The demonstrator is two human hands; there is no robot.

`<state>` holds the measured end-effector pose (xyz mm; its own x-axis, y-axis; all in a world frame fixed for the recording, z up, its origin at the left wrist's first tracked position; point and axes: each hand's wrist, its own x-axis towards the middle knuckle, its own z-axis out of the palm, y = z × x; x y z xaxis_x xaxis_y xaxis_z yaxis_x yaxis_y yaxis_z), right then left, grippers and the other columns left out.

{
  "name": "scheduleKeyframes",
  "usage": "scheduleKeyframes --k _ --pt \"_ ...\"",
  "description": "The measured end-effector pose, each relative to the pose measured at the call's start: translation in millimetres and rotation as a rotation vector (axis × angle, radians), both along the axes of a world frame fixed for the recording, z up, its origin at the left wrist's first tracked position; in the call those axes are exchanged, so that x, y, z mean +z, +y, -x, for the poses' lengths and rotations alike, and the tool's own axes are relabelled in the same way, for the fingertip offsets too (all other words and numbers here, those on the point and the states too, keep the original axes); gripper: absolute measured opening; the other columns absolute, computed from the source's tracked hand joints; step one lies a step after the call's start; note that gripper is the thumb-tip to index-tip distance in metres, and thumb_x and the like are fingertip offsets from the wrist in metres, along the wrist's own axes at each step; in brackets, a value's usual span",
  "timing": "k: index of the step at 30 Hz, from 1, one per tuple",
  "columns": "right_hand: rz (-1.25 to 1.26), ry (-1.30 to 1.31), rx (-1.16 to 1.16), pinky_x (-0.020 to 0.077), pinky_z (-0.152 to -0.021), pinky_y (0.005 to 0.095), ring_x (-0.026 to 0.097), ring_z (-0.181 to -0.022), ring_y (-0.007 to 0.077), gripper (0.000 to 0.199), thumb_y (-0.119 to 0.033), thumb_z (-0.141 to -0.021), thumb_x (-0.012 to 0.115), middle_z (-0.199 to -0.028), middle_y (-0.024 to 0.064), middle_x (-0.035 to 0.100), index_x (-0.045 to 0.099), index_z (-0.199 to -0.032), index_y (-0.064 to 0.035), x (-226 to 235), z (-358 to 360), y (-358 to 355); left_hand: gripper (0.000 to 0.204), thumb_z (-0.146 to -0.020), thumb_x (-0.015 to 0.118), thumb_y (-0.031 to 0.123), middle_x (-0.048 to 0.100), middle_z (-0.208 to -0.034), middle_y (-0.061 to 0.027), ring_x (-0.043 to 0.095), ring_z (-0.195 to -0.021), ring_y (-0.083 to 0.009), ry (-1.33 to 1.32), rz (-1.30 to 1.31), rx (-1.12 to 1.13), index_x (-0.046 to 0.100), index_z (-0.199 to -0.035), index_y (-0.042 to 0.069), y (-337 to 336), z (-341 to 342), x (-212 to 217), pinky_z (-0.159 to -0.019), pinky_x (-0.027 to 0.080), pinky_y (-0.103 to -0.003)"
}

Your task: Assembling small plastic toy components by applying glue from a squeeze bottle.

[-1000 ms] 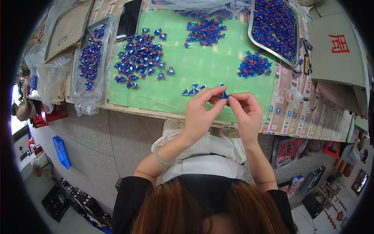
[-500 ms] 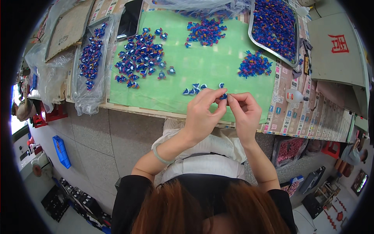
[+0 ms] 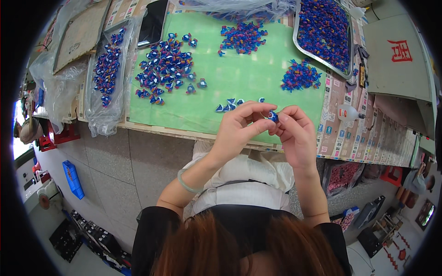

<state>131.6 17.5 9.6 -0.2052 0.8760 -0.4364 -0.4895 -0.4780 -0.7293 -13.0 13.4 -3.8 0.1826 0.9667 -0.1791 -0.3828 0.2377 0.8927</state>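
A small blue piece with white markings (image 3: 273, 116) is held up over the near edge of the green cloth. My left hand (image 3: 239, 131) has its thumb and forefinger curved around the piece from the left, tips against it. From the right, the bent fingers and thumb of my right hand (image 3: 298, 135) pinch the same piece. Just beyond my left hand lie several loose blue-and-white pieces (image 3: 226, 107), and one more (image 3: 261, 100) sits apart from them. What my right palm covers is hidden.
On the green cloth (image 3: 239, 76) rest a heap of assembled pieces (image 3: 166, 64) and two piles of blue parts (image 3: 243, 38) (image 3: 301, 76). A full metal tray (image 3: 297, 41) stands far right, a bottle (image 3: 348, 112) at right, a phone (image 3: 153, 23) and a plastic-lined tray (image 3: 125, 69) at left.
Both hands have shifted slightly right with the piece. It has turned to show more of its white-marked side, and my left thumb and forefinger have moved wider apart.
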Motion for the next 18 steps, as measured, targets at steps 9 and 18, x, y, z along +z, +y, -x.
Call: scheduleKeyframes --k 9,18 --pt "-0.139 -0.082 -0.023 0.0428 -0.062 0.0232 0.053 -0.067 0.0124 0.009 -0.006 -0.082 0.046 -0.079 0.0076 0.055 0.048 -0.087 0.0006 6.1 4.0 -5.9 0.027 -0.072 0.055 -0.006 0.052 -0.096 -0.0065 0.05 -0.084 -0.0113 -0.008 -0.116 -0.045 0.055 -0.098 -0.001 0.2 5.1 0.5 -0.075 0.041 -0.024" --pt "-0.203 -0.124 -0.043 0.0432 -0.063 0.0228 0.055 -0.068 0.013 0.009 -0.003 -0.081 0.047 -0.08 0.0081 0.056 0.048 -0.089 0.0012 13.2 9.5 -12.5 0.015 -0.077 0.054 0.0 0.056 -0.088 -0.0051 0.053 -0.08 -0.0115 -0.196 -0.003 -0.01 0.055 -0.092 -0.001 -1.6 1.3 1.3 -0.075 0.042 -0.025"
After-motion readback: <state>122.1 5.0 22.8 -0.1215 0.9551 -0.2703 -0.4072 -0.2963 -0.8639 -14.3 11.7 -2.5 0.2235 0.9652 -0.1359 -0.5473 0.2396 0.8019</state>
